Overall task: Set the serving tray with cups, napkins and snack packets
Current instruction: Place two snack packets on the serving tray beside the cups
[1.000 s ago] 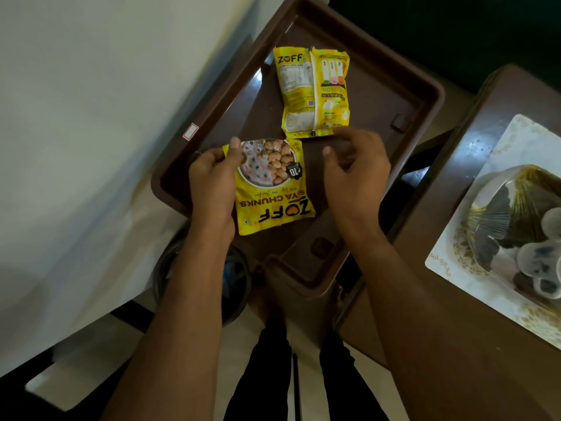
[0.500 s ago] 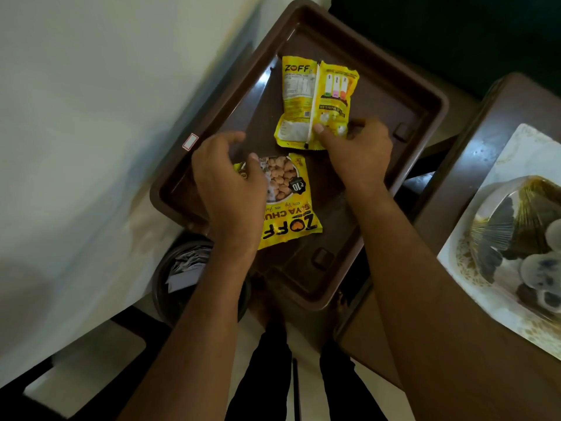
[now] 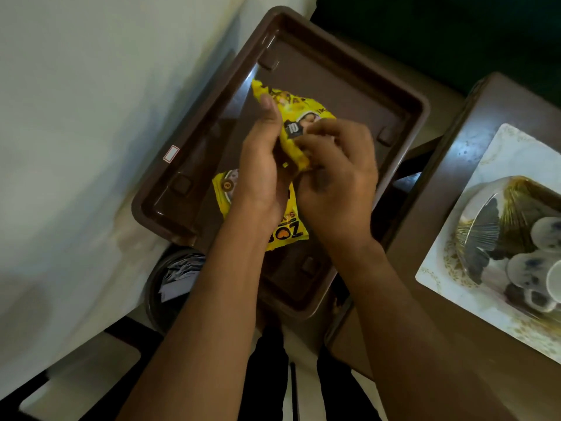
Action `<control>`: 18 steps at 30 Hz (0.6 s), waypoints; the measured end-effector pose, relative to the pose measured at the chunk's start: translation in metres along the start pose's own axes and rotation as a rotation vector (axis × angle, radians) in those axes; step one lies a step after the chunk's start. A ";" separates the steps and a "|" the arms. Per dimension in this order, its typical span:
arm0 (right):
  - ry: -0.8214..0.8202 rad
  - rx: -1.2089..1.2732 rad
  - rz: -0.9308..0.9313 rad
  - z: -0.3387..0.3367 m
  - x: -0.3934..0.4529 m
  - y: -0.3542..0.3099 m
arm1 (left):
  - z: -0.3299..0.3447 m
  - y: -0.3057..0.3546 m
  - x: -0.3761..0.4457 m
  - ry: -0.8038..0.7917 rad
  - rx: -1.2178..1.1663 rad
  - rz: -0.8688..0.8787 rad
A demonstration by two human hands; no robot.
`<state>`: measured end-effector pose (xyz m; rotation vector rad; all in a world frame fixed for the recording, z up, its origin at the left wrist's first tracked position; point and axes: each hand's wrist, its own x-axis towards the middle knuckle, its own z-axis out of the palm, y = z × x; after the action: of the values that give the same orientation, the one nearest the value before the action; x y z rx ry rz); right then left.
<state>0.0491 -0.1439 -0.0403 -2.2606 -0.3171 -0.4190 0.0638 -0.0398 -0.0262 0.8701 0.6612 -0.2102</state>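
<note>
A brown plastic serving tray (image 3: 358, 86) lies in front of me. Both hands hold one yellow snack packet (image 3: 296, 117) lifted above the tray's middle, its front side now showing. My left hand (image 3: 261, 165) grips its left edge and my right hand (image 3: 337, 171) pinches its lower right part. A second yellow snack packet (image 3: 288, 233) lies flat in the tray under my wrists, mostly hidden by them.
A white wall surface (image 3: 91, 117) runs along the tray's left side. Below the tray's near left corner stands a dark round bin (image 3: 170, 287) with papers. To the right, a brown table (image 3: 440, 208) carries a white plate (image 3: 449, 268) with a glass bowl and small cups.
The far packet has been lifted off the tray and turned over in both hands. My left hand left the near packet, which stays flat in the tray.
</note>
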 end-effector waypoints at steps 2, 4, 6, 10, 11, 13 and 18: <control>-0.111 -0.055 -0.090 0.002 -0.013 -0.001 | -0.001 -0.002 0.003 0.079 0.052 0.002; -0.195 -0.031 -0.127 0.000 -0.022 0.001 | -0.006 -0.005 0.006 0.149 0.133 0.042; -0.191 0.078 -0.106 -0.005 -0.024 0.003 | -0.015 -0.007 0.008 0.148 0.148 0.045; 0.034 0.091 0.194 -0.015 -0.012 0.012 | -0.029 -0.006 0.007 0.039 0.125 0.016; 0.042 0.118 0.335 -0.017 -0.006 0.014 | -0.031 -0.005 0.005 -0.002 0.120 0.007; -0.043 0.308 0.620 -0.020 0.007 0.017 | -0.033 -0.005 0.002 -0.087 0.118 -0.002; -0.203 0.599 0.813 -0.024 0.021 0.030 | -0.031 -0.006 0.001 -0.060 0.400 0.026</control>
<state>0.0742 -0.1802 -0.0373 -1.6504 0.3453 0.3031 0.0482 -0.0203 -0.0450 1.2495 0.5594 -0.3514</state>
